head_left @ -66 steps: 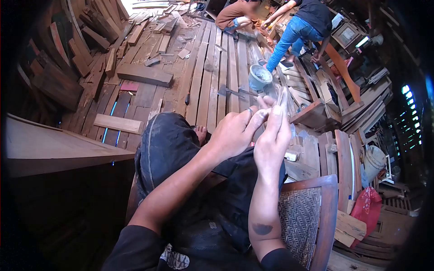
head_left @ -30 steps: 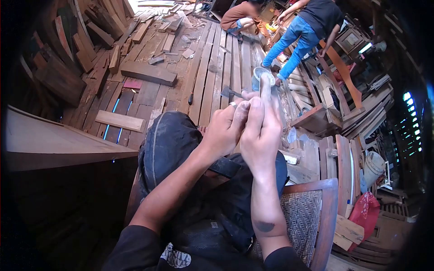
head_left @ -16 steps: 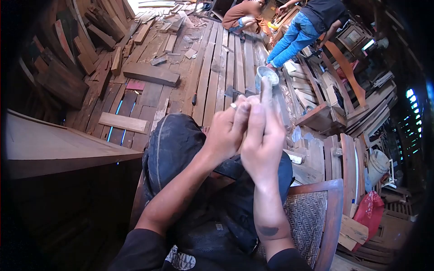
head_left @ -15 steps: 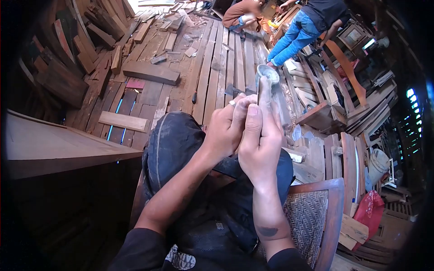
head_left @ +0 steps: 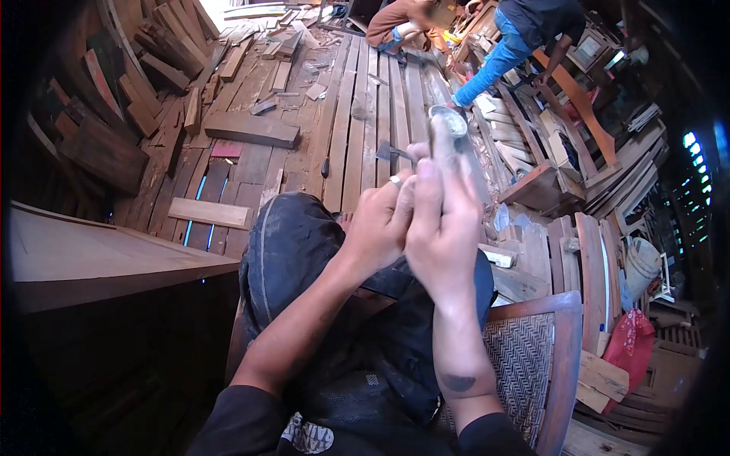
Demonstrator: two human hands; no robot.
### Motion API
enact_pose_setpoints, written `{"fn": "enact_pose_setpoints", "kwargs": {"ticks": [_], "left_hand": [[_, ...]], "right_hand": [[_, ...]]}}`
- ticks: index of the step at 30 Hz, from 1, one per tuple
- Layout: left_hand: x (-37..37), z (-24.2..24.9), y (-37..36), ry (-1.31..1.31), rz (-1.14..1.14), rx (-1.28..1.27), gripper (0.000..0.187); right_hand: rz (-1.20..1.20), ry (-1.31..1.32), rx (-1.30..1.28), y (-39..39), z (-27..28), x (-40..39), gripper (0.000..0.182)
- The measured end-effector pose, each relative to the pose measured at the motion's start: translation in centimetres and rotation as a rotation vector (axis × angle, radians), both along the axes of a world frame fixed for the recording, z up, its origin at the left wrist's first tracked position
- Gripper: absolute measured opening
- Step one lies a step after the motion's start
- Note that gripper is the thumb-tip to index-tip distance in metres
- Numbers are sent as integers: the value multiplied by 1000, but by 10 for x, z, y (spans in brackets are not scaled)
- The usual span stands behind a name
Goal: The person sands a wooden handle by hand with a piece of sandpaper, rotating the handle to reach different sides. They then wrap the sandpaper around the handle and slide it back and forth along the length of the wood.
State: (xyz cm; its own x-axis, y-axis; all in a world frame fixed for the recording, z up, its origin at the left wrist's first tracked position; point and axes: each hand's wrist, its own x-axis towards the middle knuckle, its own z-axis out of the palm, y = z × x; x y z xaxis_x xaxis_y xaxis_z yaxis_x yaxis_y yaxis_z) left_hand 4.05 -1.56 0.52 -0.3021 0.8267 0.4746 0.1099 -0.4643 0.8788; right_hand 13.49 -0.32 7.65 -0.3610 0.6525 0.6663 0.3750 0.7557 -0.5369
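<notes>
My left hand (head_left: 374, 226) and my right hand (head_left: 447, 232) are pressed together above my lap, arms stretched forward. A ring sits on a left finger, and the left fingers curl in against the right hand. On the right, the thumb lies along the bent fingers while whitish, dusty-looking fingers point forward, smeared by motion. I cannot tell what is pinched between the hands. Just past the fingertips, overlapping them in view, is a round bowl (head_left: 455, 124) with pale contents. My knee in dark trousers (head_left: 285, 235) is below and left of the hands.
Slatted boards (head_left: 346, 114) form the floor. On it lie a flat-bladed tool (head_left: 386, 151), a dark-handled tool (head_left: 325, 168) and a thick plank (head_left: 251, 129). A woven chair (head_left: 521, 365) is at right, a pale panel (head_left: 106, 243) at left. Two people (head_left: 525, 38) work ahead near stacked wood.
My hands stay together but shift slightly, the fingertips now blurred, with a left finger reaching further forward. The standing person's legs have changed stance, and the view has shifted a little.
</notes>
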Motion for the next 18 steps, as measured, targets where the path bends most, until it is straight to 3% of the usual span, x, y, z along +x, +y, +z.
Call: {"fn": "enact_pose_setpoints", "kwargs": {"ticks": [7, 18], "left_hand": [[-1, -8, 5, 38, -10, 20, 37], [-3, -3, -2, 8, -54, 11, 39]], "right_hand": [[4, -24, -81, 6, 0, 2, 48], [-8, 35, 32, 3, -8, -4, 49]]}}
